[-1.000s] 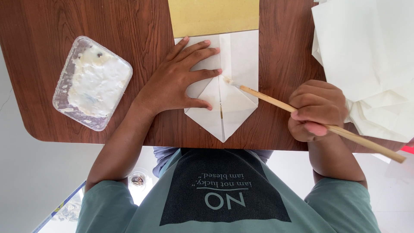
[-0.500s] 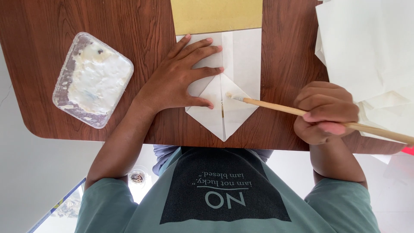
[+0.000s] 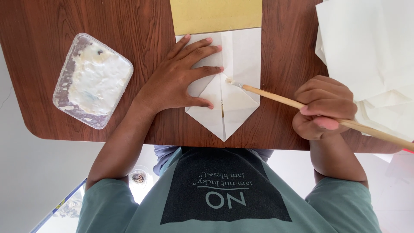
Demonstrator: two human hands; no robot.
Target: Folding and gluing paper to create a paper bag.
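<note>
The left hand [image 3: 177, 82] lies flat with fingers spread on a folded white paper [image 3: 235, 86] on the wooden table [image 3: 129, 26], while the right hand [image 3: 321, 108] pinches a wooden brush [image 3: 276, 98] whose tip touches the paper; a tray of white paste [image 3: 92, 80] sits well apart

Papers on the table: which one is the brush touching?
The folded white paper with the pointed end, under the left hand; the paintbrush tip rests on it. The yellow sheet and white stack lie clear of the brush.
</note>
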